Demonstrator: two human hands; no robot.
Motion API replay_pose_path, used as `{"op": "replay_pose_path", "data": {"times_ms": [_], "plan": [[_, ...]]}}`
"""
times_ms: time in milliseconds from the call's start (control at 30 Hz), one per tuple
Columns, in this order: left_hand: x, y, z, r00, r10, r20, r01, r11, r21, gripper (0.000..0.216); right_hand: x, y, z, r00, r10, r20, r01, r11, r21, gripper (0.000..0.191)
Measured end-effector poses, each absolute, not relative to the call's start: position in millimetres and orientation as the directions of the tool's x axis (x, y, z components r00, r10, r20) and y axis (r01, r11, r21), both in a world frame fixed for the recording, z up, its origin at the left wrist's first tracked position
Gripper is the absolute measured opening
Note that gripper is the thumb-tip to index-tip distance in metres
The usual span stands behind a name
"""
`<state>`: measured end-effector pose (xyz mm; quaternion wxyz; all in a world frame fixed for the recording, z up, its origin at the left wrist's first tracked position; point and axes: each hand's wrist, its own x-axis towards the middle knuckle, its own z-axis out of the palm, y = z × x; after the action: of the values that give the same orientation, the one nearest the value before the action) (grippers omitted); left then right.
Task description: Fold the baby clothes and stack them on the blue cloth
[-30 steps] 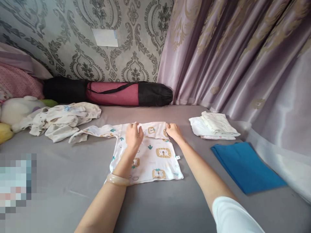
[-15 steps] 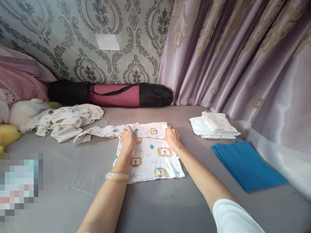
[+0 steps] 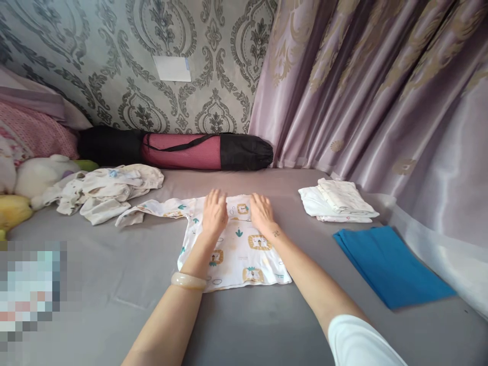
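We had L hand (image 3: 215, 213) & R hand (image 3: 262, 212) laid flat on shirt (image 3: 238, 256), fingers extended; blue cloth (image 3: 392, 267) lay well rt. of R hand.

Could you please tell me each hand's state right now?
Left hand: open, resting on the printed shirt.
Right hand: open, also resting on the printed shirt.

Pink-and-black bag (image 3: 186, 157) along patterned wall (image 3: 211, 56), beside lilac curtains (image 3: 324, 86); leftward, probably a white plush toy (image 3: 40, 175).
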<state>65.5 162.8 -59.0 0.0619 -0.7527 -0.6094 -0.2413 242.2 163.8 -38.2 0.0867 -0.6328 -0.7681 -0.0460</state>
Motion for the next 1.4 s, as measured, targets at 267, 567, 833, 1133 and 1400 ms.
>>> {"op": "replay_pose_path", "data": {"times_ms": [267,567,833,1133,1400], "plan": [[74,169,-86,0.148,0.965,0.214,0.967,-0.187,0.174,0.054,213,178,-65,-0.494,0.868,0.047,0.854,0.494,-0.163,0.057],[77,167,-86,0.075,0.983,0.167,0.983,-0.101,0.152,0.063,225,171,-62,-0.34,0.94,-0.034,0.926,0.329,-0.183,0.062],[77,162,-81,-0.026,0.984,0.176,0.982,-0.008,0.188,0.072,231,169,-61,-0.215,0.976,-0.018,0.959,0.208,-0.195,0.065],[76,162,-78,-0.048,0.988,0.15,0.978,0.016,0.207,0.076,238,169,-58,-0.025,0.998,-0.052,0.986,0.017,-0.165,0.067],[66,162,-76,0.028,0.995,0.097,0.979,-0.047,0.199,0.075,273,169,-61,-0.018,0.997,-0.074,0.988,0.006,-0.154,0.062]]}}
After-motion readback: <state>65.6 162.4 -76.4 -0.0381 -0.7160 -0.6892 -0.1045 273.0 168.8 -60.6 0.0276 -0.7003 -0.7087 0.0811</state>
